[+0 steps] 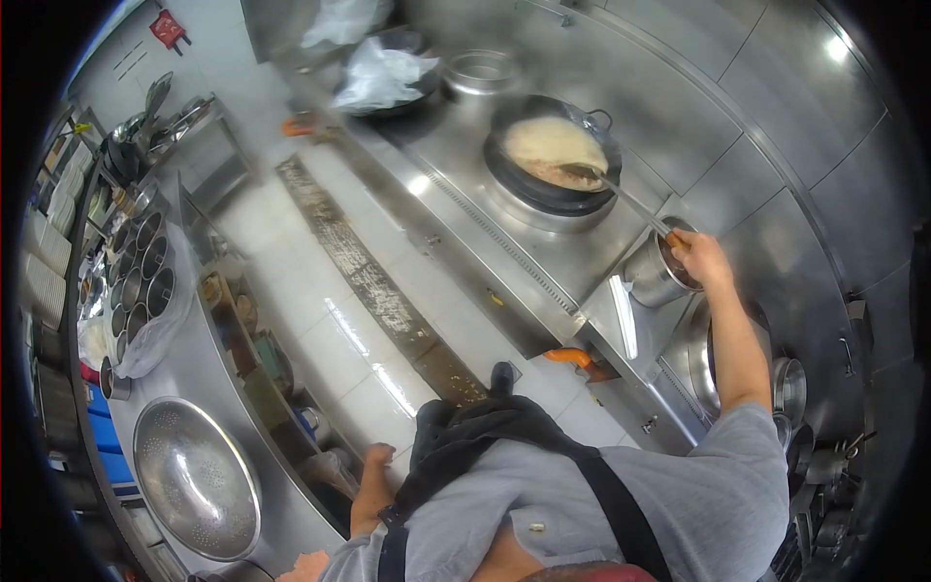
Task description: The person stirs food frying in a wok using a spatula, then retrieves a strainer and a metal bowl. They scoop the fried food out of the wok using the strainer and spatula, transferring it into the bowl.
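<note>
My right hand (700,258) is closed around the wooden end of a long-handled ladle (635,206). The ladle's head dips into the near right side of a black wok (499,173) on the steel range. Pale, foamy liquid (553,143) fills the wok, with browner bits near the ladle. Just under my right hand stands a tall steel pot (652,278), and a folded white cloth (624,317) lies beside it. My left hand (380,454) hangs low at my side, close to the left counter and off the range. Its fingers are mostly hidden from above.
Another wok (400,102) with a white plastic bag (385,76) sits farther along the range, by a steel ring (480,70). A large perforated colander (197,478) rests on the left counter (281,504). A floor drain channel (359,276) runs along the tiled aisle.
</note>
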Demonstrator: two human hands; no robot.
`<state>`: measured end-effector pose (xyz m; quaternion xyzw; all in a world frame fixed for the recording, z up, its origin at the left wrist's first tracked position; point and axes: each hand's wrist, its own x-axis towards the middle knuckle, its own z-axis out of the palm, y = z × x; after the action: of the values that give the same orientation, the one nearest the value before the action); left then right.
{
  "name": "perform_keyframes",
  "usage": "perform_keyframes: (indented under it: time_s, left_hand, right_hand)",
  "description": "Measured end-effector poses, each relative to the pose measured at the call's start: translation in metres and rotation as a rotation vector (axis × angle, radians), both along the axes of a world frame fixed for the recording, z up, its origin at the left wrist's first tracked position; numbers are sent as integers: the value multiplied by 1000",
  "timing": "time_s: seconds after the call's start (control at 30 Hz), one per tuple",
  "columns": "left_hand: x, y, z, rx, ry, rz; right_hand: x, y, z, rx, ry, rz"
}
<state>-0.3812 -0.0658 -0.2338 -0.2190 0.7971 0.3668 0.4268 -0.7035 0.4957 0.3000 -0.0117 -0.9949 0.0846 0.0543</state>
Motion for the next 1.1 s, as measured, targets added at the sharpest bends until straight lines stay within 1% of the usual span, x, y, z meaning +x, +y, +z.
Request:
perform_keyframes:
  time_s: [0.03, 0.07, 0.1, 0.13, 0.17, 0.2, 0.27, 0.4, 0.47, 0.5, 0.57, 0.6, 0.67, 0.7, 0.77, 0.8, 0.83, 0.9, 0.97, 1.0, 1.07, 1.1]
  left_hand:
    - [2, -2, -4, 54, 34, 56]
    - [3, -4, -7, 107, 67, 111]
    - [5, -12, -22, 108, 65, 109]
    - [5, -22, -42, 12, 279, -337]
    - [4, -26, -49, -87, 486, -783]
    - [3, -23, -48, -89, 481, -781]
    - [3, -6, -40, 101, -22, 266]
    - [1, 10, 9, 70, -120, 355]
    - [10, 14, 22, 86, 191, 156]
    - [9, 16, 25, 75, 182, 163]
    - [5, 21, 31, 119, 33, 338]
    - [2, 26, 37, 108, 27, 342]
    - [-2, 35, 51, 110, 21, 514]
    - [-7, 35, 48, 85, -17, 426]
    - [-19, 43, 60, 61, -40, 452]
    - [-25, 46, 64, 47, -58, 479]
    - [-25, 44, 53, 44, -57, 475]
    - [-30, 40, 28, 74, 23, 361]
    - [-40, 37, 16, 72, 61, 326]
    - [-44, 35, 13, 71, 98, 293]
    - [-58, 34, 17, 110, 104, 317]
    - [-61, 32, 14, 146, 105, 349]
  right_hand:
    - [-4, 0, -5, 3, -1, -3]
    - [-12, 0, -16, 101, -33, 34]
    - [-20, 1, -28, 198, -65, 71]
    - [-27, 0, -40, 198, -66, 71]
    - [-35, -1, -54, 220, -94, 75]
    - [-44, -3, -68, 241, -123, 81]
    - [-61, -11, -95, 263, -123, 87]
    - [-95, -30, -134, 254, -128, 74]
    - [-113, -42, -148, 189, -144, -29]
    - [-123, -46, -154, 181, -154, -19]
    - [-142, -51, -165, 156, -103, -51]
    - [-153, -53, -169, 146, -111, -46]
    - [-175, -54, -177, 107, -125, -98]
    - [-186, -50, -183, 98, -132, -99]
    - [-206, -37, -197, 44, -21, -119]
    - [-212, -33, -197, 39, -24, -122]
    - [-216, -30, -191, 11, -3, -133]
    - [-215, -21, -179, -16, 21, -148]
    - [-203, -14, -165, -122, 101, -124]
    - [-193, -10, -154, -121, 105, -130]
    - [-169, -3, -136, -170, 61, -190]
    - [-158, 5, -137, -236, 143, -189]
